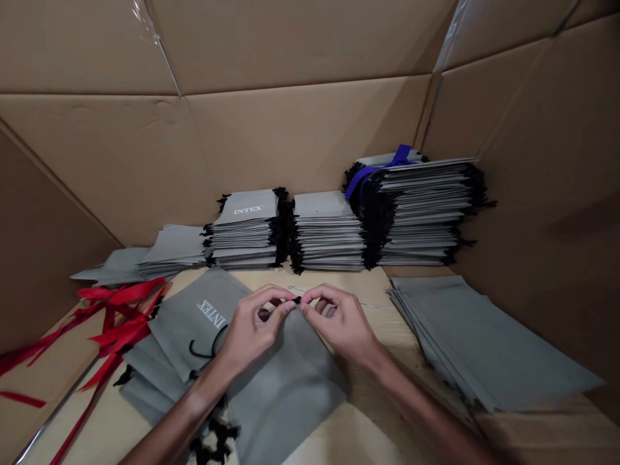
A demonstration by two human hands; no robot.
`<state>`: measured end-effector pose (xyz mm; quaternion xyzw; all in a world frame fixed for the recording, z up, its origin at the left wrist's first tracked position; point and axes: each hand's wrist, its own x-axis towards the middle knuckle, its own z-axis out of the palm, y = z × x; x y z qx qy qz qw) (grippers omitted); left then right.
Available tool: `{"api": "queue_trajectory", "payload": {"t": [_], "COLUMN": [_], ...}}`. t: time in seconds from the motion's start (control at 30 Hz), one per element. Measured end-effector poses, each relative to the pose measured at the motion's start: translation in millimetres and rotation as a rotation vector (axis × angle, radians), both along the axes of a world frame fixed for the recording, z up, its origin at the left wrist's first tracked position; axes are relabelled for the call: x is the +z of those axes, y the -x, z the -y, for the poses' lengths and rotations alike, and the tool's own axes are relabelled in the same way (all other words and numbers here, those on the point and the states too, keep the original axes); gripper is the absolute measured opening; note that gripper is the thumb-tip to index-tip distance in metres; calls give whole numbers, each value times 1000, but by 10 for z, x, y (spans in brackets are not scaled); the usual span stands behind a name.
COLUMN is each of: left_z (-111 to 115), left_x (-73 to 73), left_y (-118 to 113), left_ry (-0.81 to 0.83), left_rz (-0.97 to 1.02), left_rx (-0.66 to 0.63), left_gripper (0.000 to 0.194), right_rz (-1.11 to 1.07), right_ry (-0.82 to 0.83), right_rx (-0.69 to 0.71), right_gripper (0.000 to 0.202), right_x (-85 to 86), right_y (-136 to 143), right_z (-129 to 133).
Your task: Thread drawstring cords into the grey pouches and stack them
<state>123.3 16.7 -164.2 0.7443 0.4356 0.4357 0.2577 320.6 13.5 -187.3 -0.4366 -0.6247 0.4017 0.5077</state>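
Note:
In the head view a grey fabric pouch (290, 387) lies in front of me, its top corner raised between my hands. My left hand (261, 323) pinches a short black cord (297, 300) at that corner with thumb and forefinger. From the other side my right hand (339, 320) pinches the same cord, its fingertips nearly touching the left ones. Just behind the hands lies a thin wire with a looped end (292, 288). Under my left forearm, grey pouches marked INTEX (186, 316) are fanned out, with black cord ends showing.
Stacks of grey pouches with black cords (245, 242) line the cardboard wall (300, 135). A blue strap (358, 181) rests on the right-hand stack (426, 213). Red ribbons (121, 303) sprawl at left. Flat grey pouches (484, 342) lie at right on the cardboard surface.

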Motion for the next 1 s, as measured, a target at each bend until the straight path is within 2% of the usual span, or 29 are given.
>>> {"api": "queue_trajectory", "payload": {"t": [0.17,0.23,0.3,0.37,0.4,0.47,0.57,0.67,0.77,1.0], "left_z": [-1,-1,-1,-1,-1,2,12,25,34,30], "left_x": [35,41,45,51,56,66,73,69,66,64], "left_y": [40,61,68,61,55,44,38,40,37,10], "left_ry": [-267,-359,-414,-410,-390,-345,-317,-307,-308,-312], "left_rz": [-169,-246,-292,-274,-252,-207,-180,-186,-192,-211], "left_rx": [-98,-136,-151,-132,-109,-57,-25,-30,-32,-36], "left_gripper": [14,18,20,19,18,15,13,12,11,10], "right_rz": [32,5,-85,-187,-209,-158,43,148,143,100], "right_ry": [35,126,291,415,416,275,13,-110,-130,-44], "right_rx": [-26,60,215,313,317,237,89,4,-12,17], "right_gripper": [4,5,10,16,18,19,15,13,11,7], "right_x": [69,127,183,218,226,222,187,141,106,106], "right_y": [-4,-39,-81,-113,-121,-121,-91,-52,-28,-33], "right_z": [1,-11,-29,-43,-45,-36,-4,16,13,-2]}}
